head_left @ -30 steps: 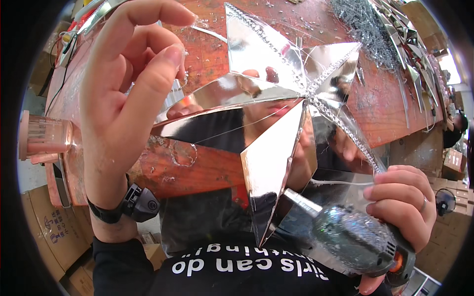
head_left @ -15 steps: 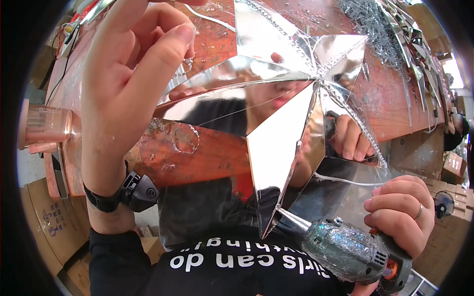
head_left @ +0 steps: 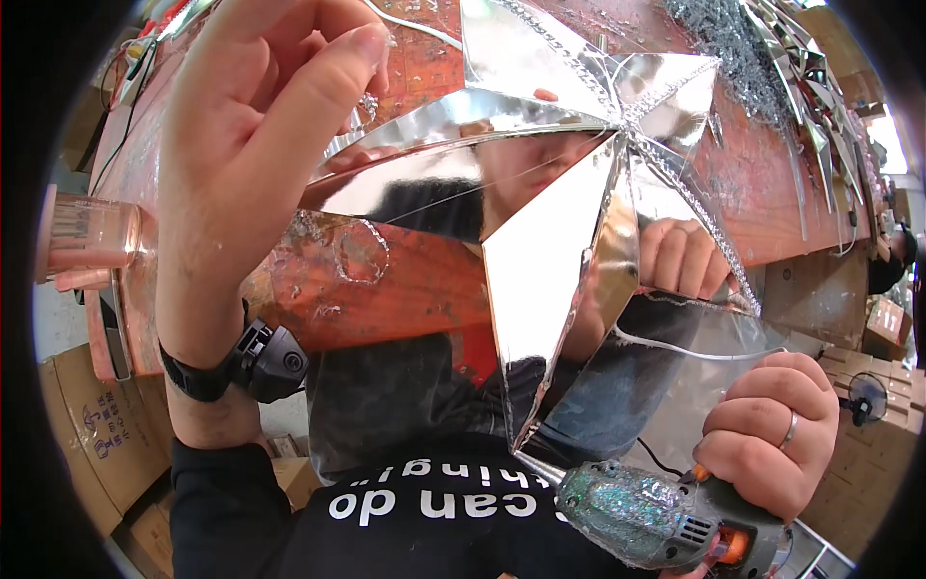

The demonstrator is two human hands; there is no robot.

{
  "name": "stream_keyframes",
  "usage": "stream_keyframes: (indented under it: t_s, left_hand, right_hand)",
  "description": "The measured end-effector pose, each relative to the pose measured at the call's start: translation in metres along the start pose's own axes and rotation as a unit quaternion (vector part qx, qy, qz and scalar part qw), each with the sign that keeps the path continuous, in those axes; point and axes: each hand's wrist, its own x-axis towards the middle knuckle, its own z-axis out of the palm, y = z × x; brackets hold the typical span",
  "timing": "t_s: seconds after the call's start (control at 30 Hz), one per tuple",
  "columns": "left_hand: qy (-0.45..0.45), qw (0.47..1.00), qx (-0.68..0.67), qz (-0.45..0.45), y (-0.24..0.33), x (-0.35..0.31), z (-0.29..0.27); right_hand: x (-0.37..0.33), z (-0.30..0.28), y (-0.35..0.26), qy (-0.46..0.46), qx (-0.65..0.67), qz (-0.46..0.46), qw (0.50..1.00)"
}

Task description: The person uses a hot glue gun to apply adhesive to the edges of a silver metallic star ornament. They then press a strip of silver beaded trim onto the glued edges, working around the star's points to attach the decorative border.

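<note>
Overhead, I am pinching the mirrored foil star [head_left: 540, 241] by one arm with my left hand [head_left: 260, 145] above the red worktop [head_left: 405, 289], while my right hand [head_left: 772, 449], fingers wrapped tight, is bringing the glitter-caked glue gun [head_left: 656, 511] to its lower tip; a steady, light bead seems best.

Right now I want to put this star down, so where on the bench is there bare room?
Bare red benchtop shows below the mirrored star, between the left hand and the star's lower point, though dried glue blobs dot it. The far right end is crowded with silver strips and tinsel. The right hand holds the glue gun.
</note>
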Motion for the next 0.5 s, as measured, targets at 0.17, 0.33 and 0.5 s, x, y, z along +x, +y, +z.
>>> stream_keyframes:
  t_s: [0.17,0.33,0.5]
  left_hand:
    - [-0.004,1.0,-0.003,0.023,0.002,0.001,0.003]
    - [-0.043,0.991,-0.031,0.122,0.013,-0.009,0.004]
    - [-0.166,0.983,-0.03,0.076,0.019,-0.01,-0.005]
  right_hand:
    - [-0.006,-0.001,0.002,0.022,0.027,-0.001,0.999]
    - [-0.044,0.012,0.022,0.256,0.071,0.222,0.938]
    - [-0.074,0.038,0.124,0.397,0.106,0.508,0.757]
